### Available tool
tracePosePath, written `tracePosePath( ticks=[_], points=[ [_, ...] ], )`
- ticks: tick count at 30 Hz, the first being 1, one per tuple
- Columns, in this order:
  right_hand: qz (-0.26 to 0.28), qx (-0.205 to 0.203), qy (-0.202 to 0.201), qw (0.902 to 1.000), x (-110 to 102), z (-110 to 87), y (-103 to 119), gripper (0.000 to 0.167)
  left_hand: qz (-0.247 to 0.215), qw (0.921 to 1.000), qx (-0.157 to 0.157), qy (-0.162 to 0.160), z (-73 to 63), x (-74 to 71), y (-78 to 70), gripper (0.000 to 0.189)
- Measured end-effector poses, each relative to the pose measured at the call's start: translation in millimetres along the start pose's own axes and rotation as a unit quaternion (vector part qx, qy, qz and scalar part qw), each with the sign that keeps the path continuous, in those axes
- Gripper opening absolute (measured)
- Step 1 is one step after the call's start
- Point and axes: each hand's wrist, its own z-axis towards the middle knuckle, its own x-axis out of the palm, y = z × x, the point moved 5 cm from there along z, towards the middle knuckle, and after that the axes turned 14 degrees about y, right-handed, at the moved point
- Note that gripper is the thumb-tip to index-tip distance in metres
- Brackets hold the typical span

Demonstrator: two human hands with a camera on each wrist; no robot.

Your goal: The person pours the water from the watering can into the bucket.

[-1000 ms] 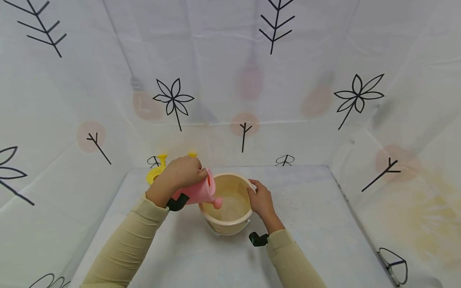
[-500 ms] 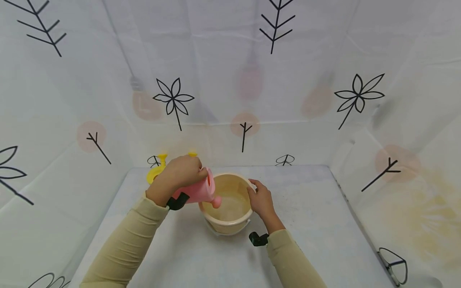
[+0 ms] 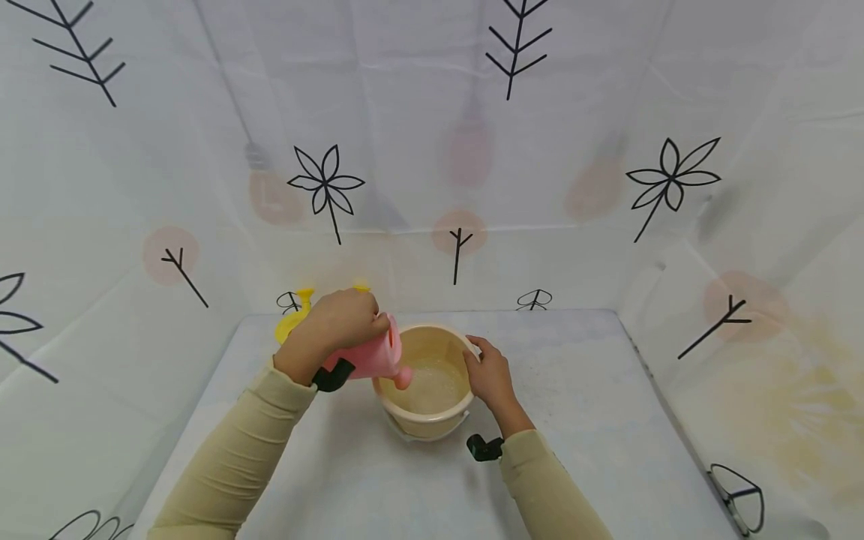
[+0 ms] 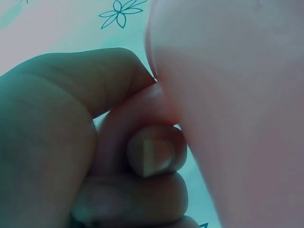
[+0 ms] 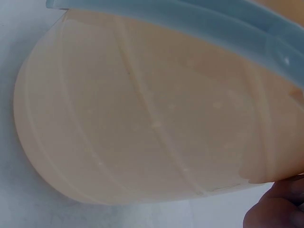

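My left hand (image 3: 340, 319) grips a pink watering can (image 3: 367, 361) by its handle, tilted so that its round spout head hangs over the left rim of a cream bucket (image 3: 427, 429). In the left wrist view, curled fingers wrap the pink handle (image 4: 142, 107) beside the can's body (image 4: 247, 118). My right hand (image 3: 490, 379) holds the bucket's right rim, thumb on the inside and fingers outside. A shallow layer of clear water shows in the bucket. The right wrist view has the bucket's ribbed wall (image 5: 118, 109), a pale bail handle (image 5: 190, 19) and fingertips (image 5: 273, 213) at its side.
A yellow plastic thing (image 3: 290, 324) with a flared top stands behind my left hand, mostly hidden by it. The white table (image 3: 567, 420) backs onto a white cloth (image 3: 405, 262) printed with leaves and flowers. Cloth walls also rise at both sides.
The watering can's spout head has shifted very slightly up and left over the bucket, and the water's surface looks more rippled. The right hand and bucket stay put.
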Motion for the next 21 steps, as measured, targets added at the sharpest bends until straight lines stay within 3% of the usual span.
tracePosePath(
  ticks=[21],
  points=[
    [0.004,0.002,-0.001,1.0000,0.3,1.8,-1.5,0.042,0.040,0.9991,-0.002,-0.017,-0.2,-7.7,-2.2,0.032]
  ],
)
